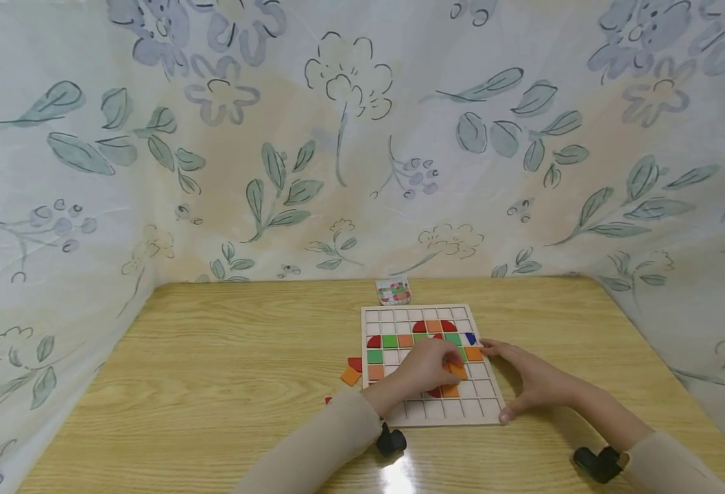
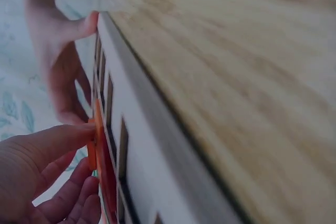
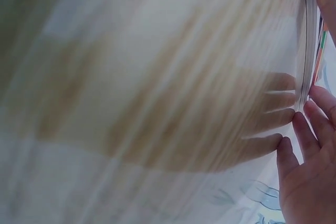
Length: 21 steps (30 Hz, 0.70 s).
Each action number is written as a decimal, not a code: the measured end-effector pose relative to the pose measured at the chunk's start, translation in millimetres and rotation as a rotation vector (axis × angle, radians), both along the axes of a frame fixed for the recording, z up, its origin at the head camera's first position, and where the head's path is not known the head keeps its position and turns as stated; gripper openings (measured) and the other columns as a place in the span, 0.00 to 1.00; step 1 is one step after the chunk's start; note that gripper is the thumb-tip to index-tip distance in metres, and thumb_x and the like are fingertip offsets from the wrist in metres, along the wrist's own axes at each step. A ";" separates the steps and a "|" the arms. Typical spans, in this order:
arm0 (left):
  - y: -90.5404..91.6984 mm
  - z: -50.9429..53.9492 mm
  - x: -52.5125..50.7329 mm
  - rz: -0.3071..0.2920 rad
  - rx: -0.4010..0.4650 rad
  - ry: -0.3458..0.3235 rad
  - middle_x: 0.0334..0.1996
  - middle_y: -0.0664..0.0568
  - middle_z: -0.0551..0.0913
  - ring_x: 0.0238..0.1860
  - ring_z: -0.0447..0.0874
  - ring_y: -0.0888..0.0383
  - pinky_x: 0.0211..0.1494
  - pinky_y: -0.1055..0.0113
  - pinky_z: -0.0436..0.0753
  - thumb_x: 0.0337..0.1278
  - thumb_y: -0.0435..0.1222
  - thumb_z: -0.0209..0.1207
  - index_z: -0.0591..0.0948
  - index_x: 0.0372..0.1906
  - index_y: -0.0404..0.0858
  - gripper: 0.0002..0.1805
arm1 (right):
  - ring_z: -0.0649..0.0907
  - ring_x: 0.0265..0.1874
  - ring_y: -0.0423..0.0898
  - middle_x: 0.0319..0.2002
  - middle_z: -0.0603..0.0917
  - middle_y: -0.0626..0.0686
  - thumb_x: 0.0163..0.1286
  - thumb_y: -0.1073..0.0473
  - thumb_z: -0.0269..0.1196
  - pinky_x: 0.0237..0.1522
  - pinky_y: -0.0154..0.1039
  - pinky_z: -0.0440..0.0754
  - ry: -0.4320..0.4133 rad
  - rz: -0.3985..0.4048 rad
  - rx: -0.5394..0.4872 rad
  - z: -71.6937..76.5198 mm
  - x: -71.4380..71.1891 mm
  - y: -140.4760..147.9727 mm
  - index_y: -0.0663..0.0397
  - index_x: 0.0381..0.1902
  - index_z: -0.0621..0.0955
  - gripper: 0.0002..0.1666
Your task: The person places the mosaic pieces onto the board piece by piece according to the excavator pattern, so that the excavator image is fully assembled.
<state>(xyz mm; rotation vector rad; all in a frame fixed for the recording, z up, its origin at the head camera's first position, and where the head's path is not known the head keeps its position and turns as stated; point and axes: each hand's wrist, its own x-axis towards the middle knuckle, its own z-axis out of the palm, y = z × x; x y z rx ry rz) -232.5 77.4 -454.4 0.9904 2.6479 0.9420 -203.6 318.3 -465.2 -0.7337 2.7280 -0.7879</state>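
A pale wooden grid board (image 1: 479, 409) lies on the table, part-filled with red, green, orange and salmon tiles and one blue-and-white tile (image 1: 470, 339). Over its middle, my left hand (image 1: 420, 367) pinches an orange square tile (image 2: 92, 150) between thumb and fingers, right at the board's surface. That hand covers some of the cells and tiles beneath it. Along the board's right edge rests my right hand (image 1: 544, 381), its thumb at the near right corner and its fingertips farther up the side. In the right wrist view the fingers (image 3: 304, 132) touch the table and the board's edge.
Left of the board lie a loose orange square (image 1: 350, 376), a red rounded tile (image 1: 355, 363) and another red piece (image 1: 328, 400), mostly hidden by the sleeve. A small card with a coloured pattern (image 1: 393, 291) sits behind the board. Floral cloth (image 1: 337, 137) surrounds the wooden table (image 1: 226, 357).
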 end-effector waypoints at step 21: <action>4.3 -4.5 4.1 -0.006 -0.115 0.187 0.31 0.66 0.82 0.32 0.72 0.69 0.36 0.80 0.68 0.47 0.43 0.67 0.84 0.40 0.50 0.12 | 0.57 0.66 0.64 0.69 0.58 0.58 0.32 0.32 0.73 0.59 0.67 0.57 0.024 0.014 -0.022 -6.3 2.4 -0.3 0.54 0.63 0.66 0.62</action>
